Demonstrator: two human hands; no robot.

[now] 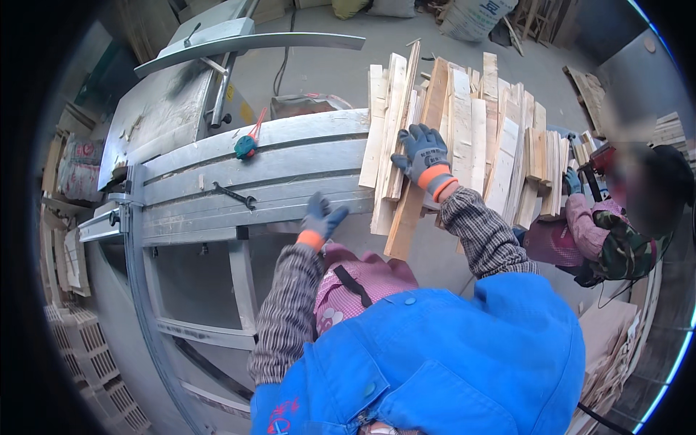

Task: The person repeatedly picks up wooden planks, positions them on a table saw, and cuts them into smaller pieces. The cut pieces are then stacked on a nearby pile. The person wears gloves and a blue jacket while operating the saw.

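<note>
torso: blue jacket at the bottom edge, pink patterned cloth under it, checked sleeves running up to both hands
left hand: grey-blue glove with orange cuff, fingers spread and loose, holding nothing, hovering at the near edge of the metal saw table
right hand: same kind of glove, palm down on the wooden slats, fingers splayed over the board tops, pressing rather than wrapped around any one; thumb side hidden, so a pinch cannot be ruled out
slats vs grip: right hand lies directly on the left part of the stack; one darker slat sticks out toward the person just below that hand and overhangs the table edge; left hand is apart from the stack, to its left
stack: pale rough boards of uneven length, lying side by side, mostly pointing away from the person, at the right end of the table
table top: black wrench near the middle, teal and red tape measure farther back, both well left of the slats
co-worker: at right beyond the stack, pink sleeve, camouflage vest, gloved hand near the far boards
far: sacks and loose timber on the concrete floor
</note>
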